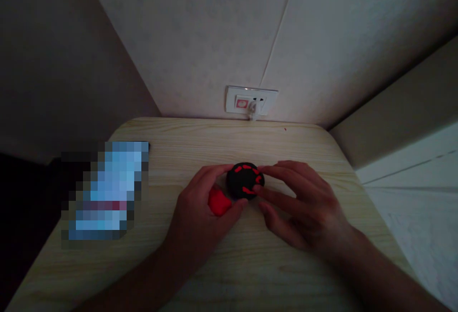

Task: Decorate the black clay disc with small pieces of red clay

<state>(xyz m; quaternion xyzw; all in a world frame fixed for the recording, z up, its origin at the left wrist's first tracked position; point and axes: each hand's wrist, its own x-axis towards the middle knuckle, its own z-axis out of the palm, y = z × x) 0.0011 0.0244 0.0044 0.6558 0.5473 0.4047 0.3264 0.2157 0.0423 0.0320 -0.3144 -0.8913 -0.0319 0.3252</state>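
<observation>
A round black disc (240,181), apparently modelling clay, lies on the wooden tabletop between my hands. Short red strips sit in a broken ring near its edge. My left hand (200,207) curls round a red clay lump (219,202) in its palm, while its index finger and thumb steady the disc's left side. From the right, my right hand (304,202) reaches over with its fingers apart. Two of its fingertips touch the disc's right edge by the red strips, and the thumb is lower, off the disc.
A phone-like lit screen (110,188), pixelated, rests on the left of the table (214,140). On the wall behind is a socket plate (231,99) with a plug (254,108) in it. A tiny red bit (285,129) lies near the back edge.
</observation>
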